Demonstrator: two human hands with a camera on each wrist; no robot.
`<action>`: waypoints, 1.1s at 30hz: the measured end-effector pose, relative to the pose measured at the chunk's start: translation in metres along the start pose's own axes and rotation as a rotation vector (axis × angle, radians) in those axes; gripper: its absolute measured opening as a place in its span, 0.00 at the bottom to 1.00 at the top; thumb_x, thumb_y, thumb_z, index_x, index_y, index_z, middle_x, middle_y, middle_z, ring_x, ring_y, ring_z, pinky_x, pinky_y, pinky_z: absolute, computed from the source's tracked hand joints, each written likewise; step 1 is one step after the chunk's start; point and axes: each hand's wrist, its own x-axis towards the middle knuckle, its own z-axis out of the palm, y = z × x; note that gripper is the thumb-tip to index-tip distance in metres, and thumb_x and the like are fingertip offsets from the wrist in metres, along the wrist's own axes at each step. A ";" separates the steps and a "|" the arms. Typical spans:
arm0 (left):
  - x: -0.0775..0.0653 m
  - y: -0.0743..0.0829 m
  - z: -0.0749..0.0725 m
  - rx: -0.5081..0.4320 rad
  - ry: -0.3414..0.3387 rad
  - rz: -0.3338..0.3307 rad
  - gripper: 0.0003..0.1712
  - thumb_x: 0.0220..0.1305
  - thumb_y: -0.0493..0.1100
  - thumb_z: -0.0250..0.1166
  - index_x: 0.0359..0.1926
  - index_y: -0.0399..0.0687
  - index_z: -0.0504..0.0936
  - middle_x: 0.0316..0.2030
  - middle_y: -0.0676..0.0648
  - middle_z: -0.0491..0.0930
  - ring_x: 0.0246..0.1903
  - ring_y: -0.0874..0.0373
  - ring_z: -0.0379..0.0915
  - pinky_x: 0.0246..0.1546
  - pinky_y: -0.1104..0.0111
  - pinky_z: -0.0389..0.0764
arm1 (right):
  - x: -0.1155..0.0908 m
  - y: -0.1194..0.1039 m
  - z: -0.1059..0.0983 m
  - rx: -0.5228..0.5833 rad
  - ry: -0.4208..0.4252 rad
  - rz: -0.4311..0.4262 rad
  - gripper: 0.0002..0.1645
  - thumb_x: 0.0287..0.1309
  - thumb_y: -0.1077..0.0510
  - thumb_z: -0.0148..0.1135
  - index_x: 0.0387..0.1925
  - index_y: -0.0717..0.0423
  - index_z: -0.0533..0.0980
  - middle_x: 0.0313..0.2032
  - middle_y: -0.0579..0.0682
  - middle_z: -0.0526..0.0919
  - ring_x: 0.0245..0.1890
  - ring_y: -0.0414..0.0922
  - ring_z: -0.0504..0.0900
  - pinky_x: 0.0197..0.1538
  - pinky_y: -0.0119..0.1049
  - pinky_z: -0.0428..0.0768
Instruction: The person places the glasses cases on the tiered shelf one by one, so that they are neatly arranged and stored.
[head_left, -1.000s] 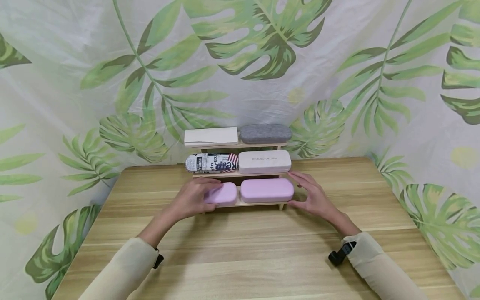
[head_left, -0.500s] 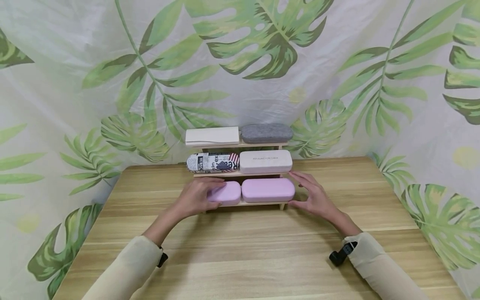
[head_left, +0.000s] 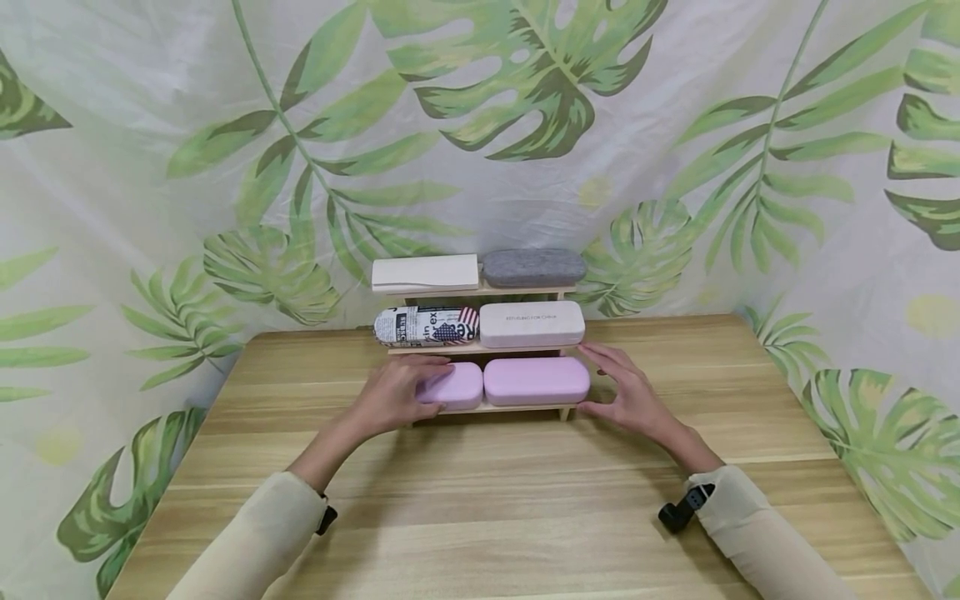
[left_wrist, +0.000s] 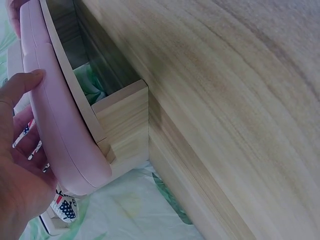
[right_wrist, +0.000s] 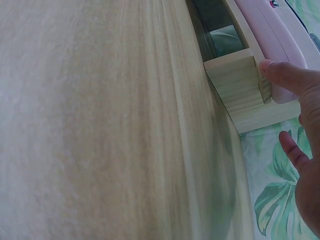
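A tiered wooden rack [head_left: 480, 290] holds two glasses cases on each shelf. On the lowest shelf, my left hand [head_left: 393, 392] grips the left pink glasses case [head_left: 459, 386] by its outer end. The left wrist view shows the thumb [left_wrist: 31, 79] on its front, fingers behind. Beside it lies another pink glasses case [head_left: 537, 381], their ends almost or just touching. My right hand [head_left: 630, 392] is at the rack's right end, fingers spread. Its thumb [right_wrist: 280, 72] touches the lowest shelf's edge; the upper fingers reach the middle shelf's corner.
On the middle shelf lie a newspaper-print case [head_left: 426, 326] and a white lettered case [head_left: 531, 324]. Above them sit a cream case [head_left: 424, 272] and a grey felt case [head_left: 534, 267]. The rack stands near the back of a wooden table [head_left: 510, 508], before a leaf-patterned cloth [head_left: 480, 200].
My left hand has slid the left pink glasses case to the right, closing most of the gap to the other pink one. The right hand has stayed in place.
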 end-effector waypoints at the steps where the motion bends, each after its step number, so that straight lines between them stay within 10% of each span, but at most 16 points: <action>1: 0.000 0.000 0.000 0.000 0.002 0.001 0.36 0.49 0.46 0.85 0.62 0.46 0.87 0.58 0.42 0.87 0.56 0.43 0.85 0.45 0.51 0.87 | 0.000 0.000 0.000 0.001 0.000 -0.001 0.59 0.35 0.63 0.91 0.72 0.63 0.72 0.69 0.65 0.76 0.65 0.56 0.75 0.53 0.47 0.86; 18: -0.006 -0.003 -0.008 -0.046 0.040 0.018 0.36 0.48 0.47 0.86 0.60 0.44 0.87 0.56 0.45 0.88 0.39 0.54 0.87 0.36 0.66 0.84 | 0.001 -0.001 0.000 -0.004 -0.005 0.002 0.59 0.36 0.63 0.90 0.73 0.63 0.72 0.69 0.64 0.76 0.65 0.56 0.75 0.53 0.45 0.85; 33: -0.034 -0.026 -0.035 -0.066 0.201 -0.003 0.33 0.47 0.43 0.87 0.56 0.42 0.89 0.56 0.41 0.88 0.53 0.41 0.86 0.52 0.49 0.85 | -0.004 0.000 -0.007 -0.056 -0.029 -0.027 0.61 0.36 0.60 0.91 0.74 0.63 0.70 0.71 0.62 0.75 0.67 0.57 0.74 0.57 0.39 0.83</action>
